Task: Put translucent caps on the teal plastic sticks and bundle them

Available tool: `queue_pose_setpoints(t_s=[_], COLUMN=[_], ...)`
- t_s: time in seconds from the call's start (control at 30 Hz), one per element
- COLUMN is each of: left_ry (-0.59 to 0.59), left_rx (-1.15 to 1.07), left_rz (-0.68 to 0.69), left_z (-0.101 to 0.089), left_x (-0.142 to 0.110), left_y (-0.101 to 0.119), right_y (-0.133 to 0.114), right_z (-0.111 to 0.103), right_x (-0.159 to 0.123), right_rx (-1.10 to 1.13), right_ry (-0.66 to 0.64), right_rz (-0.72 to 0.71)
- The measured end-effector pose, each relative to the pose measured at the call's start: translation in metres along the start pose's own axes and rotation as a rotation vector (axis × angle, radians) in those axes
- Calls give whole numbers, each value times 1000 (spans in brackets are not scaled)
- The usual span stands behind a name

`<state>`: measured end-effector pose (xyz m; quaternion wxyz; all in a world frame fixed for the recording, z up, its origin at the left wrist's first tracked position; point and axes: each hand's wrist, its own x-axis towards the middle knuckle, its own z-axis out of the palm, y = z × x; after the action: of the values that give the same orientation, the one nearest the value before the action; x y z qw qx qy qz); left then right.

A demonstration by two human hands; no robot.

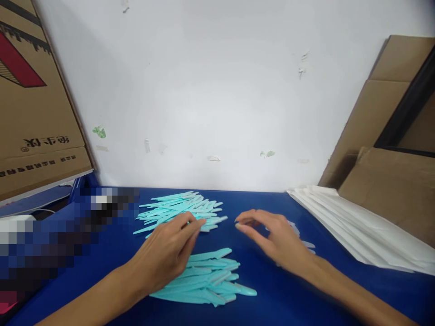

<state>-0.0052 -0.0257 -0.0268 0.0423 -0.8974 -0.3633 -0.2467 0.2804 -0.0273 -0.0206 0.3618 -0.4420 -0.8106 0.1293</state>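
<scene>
Two heaps of turquoise eyebrow razors lie on a blue table. The far heap (176, 209) is spread beyond my left hand (176, 246), the near heap (210, 278) partly beneath it. My left hand hangs over the razors with thumb and fingers pressed together; whatever may be in the pinch is hidden. To the right of the heaps, my right hand (275, 235) has its thumb and fingertips brought together, and I cannot make out anything between them. Small translucent pieces (307, 244) lie behind that hand, mostly covered by it.
White paper sheets or bags (356, 235) are stacked at the right. Cardboard (390, 190) leans behind them, and a printed cardboard box (41, 113) stands at the left. A white wall (210, 99) closes off the blue table (272, 303) at the back. The left side is partly pixelated.
</scene>
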Motion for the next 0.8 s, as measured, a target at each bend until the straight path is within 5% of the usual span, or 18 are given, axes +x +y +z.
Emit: queue_pose_setpoints(t_s=[0.13,0.23,0.37,0.57,0.8], left_ry=[-36,-63,-109,-85,-324], left_rx=[232,337,357,179,-227], left_rz=[-119,-143,-184,-119,-3], left_z=[-6,-6,-3,-7,-16], left_x=[5,7,6,6,4], left_y=[-27,-45,-54,-38,-4], right_y=[26,42,56,68,61], right_z=[-29,-48,-60,-60,-46], right_x=[7,10,8,4,5], right_rx=[-363,-441,-497,-498,-471], right_ry=[-131,-292,-325,-423,-432], right_rz=[-23,-2,94,141,34])
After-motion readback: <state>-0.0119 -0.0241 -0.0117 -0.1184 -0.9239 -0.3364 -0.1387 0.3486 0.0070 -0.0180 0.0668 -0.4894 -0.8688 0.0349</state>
